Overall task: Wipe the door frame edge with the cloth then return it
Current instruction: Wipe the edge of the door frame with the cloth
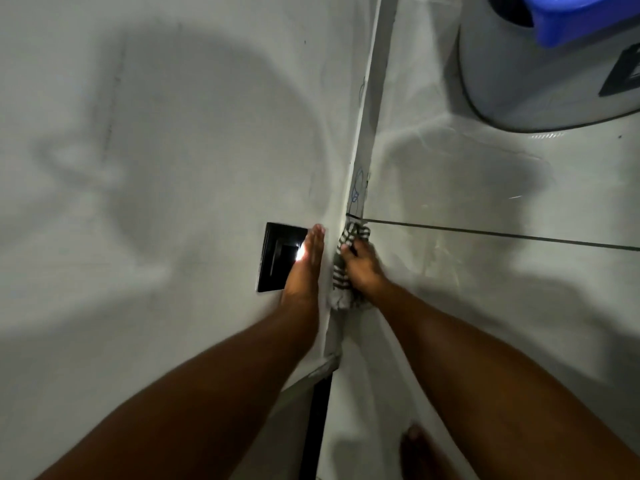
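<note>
Two bare forearms reach up from the bottom of the frame to its centre. My right hand has its grip bunched around a crumpled grey-and-white striped cloth, pressing it against the pale painted door frame edge that runs up toward the top of the frame. My left hand lies flat, fingers together, on the white wall just left of the edge, overlapping a black square switch plate. A grey appliance fills the upper right corner.
</note>
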